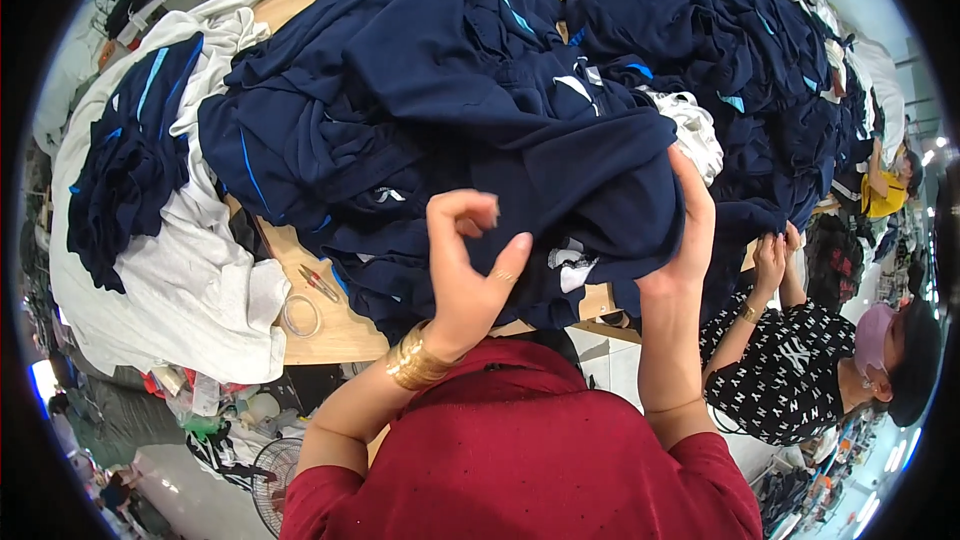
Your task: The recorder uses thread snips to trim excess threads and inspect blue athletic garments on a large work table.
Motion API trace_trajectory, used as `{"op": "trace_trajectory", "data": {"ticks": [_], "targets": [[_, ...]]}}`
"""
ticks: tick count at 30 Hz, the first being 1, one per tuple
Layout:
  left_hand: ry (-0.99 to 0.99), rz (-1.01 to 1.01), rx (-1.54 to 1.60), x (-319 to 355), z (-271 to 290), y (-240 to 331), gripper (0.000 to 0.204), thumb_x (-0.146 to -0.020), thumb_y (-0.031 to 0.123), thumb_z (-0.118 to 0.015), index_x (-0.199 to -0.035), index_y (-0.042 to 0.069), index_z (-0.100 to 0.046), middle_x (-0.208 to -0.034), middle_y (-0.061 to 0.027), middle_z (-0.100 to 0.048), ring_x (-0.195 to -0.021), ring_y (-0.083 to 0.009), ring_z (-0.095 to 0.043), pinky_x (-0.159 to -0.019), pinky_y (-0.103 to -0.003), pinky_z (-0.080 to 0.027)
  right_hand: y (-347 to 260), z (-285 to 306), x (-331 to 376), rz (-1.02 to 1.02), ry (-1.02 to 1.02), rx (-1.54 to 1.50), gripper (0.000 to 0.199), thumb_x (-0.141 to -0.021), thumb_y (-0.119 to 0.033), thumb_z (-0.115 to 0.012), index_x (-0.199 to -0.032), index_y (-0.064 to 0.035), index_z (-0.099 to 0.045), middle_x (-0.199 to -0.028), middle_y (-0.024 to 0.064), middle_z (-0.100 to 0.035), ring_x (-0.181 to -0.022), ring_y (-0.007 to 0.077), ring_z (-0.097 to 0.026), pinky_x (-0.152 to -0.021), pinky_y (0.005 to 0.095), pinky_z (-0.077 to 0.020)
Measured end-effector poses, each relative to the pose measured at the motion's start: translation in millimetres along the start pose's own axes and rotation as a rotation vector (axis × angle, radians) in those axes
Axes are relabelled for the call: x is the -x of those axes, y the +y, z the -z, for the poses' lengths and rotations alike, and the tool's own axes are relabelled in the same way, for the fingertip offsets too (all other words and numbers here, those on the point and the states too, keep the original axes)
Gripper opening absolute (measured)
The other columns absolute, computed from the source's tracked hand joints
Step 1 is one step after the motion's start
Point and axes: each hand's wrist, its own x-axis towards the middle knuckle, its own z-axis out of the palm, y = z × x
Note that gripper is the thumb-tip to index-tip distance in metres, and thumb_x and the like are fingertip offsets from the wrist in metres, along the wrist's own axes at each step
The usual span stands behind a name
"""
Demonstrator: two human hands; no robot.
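A navy garment [590, 170] with a white label or lining patch near its lower edge is raised in front of me. My right hand [690, 225] grips its right side, the fingers mostly behind the cloth. Just left of the lifted fabric is my left hand [470, 265], fingers curled and thumb held apart from them, with nothing between. A gold bracelet circles that wrist. Under and behind the garment lies a large heap of similar navy garments [300, 120] with light blue piping.
Small scissors or thread snips [320, 283] and a tape roll [301, 315] lie on the wooden table [345, 340]. White cloth [190, 285] drapes over its left side under another navy bundle [135, 160]. At right, a masked co-worker [780, 365] handles navy fabric beside a second heap [720, 60].
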Motion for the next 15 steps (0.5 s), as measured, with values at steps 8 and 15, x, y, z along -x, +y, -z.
{"op": "trace_trajectory", "data": {"ticks": [8,15], "targets": [[-0.438,1.322,1.332,3.2,12.2,13.9,0.042,-0.095,0.042,-0.040,-0.107,0.004,-0.055,-0.110,-0.0067,-0.060,-0.103,-0.0153,-0.055,-0.085,-0.032,-0.047,44.1,-1.0,-1.8,0.148,0.261,0.267,0.041,-0.095,-0.031,-0.041,-0.124,-0.0025,-0.048,-0.120,0.0104,-0.055,-0.107,0.0205,-0.056,-0.094,0.0327,-0.0438],[0.177,0.632,0.986,-3.1,46.2,-3.7,0.015,-0.096,0.023,-0.044,-0.097,0.009,-0.048,-0.098,-0.0070,-0.061,-0.090,-0.0162,-0.061,-0.082,-0.033,-0.050,59.6,15.4,-2.8,0.437,0.303,0.431,0.024,-0.093,-0.025,-0.047,-0.103,-0.0034,-0.054,-0.094,0.0060,-0.062,-0.086,0.0176,-0.063,-0.079,0.0315,-0.0500]]}}
